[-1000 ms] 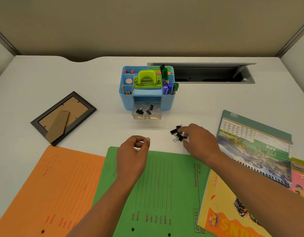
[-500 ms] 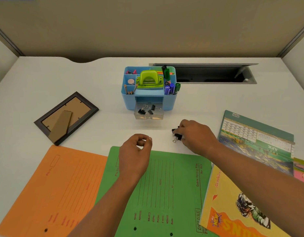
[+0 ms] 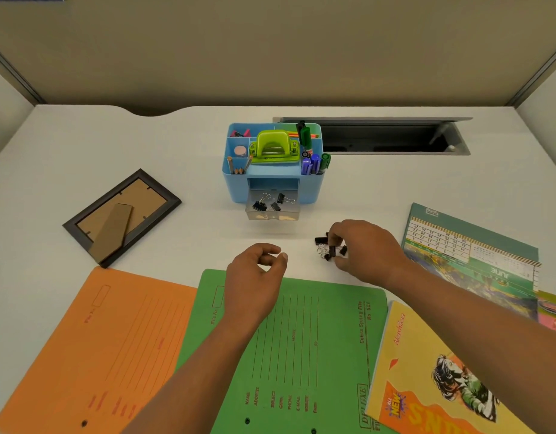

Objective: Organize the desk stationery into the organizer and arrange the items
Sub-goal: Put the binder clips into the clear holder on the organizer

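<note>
A blue desk organizer (image 3: pixel 236 178) stands mid-desk with a green hole punch (image 3: pixel 272 147), pencils and markers in its compartments. Its clear drawer (image 3: pixel 272 214) is pulled out and has three black binder clips (image 3: pixel 270 202) inside. A small pile of black binder clips (image 3: pixel 325 245) lies on the white desk to the drawer's right front. My right hand (image 3: pixel 364 249) is over the pile, fingers pinched on a clip. My left hand (image 3: pixel 254 274) hovers loosely curled above the green folder's top edge, and I see nothing in it.
A dark picture frame (image 3: pixel 120 216) lies face down at left. An orange folder (image 3: pixel 92 343) and a green folder (image 3: pixel 308 349) lie at the front. A yellow book (image 3: pixel 427 371) and a spiral calendar (image 3: pixel 467 255) lie at right. An open cable slot (image 3: pixel 386 137) sits behind the organizer.
My right hand has curled tighter over the clip pile and pinched the clips together. My left hand has hardly moved.
</note>
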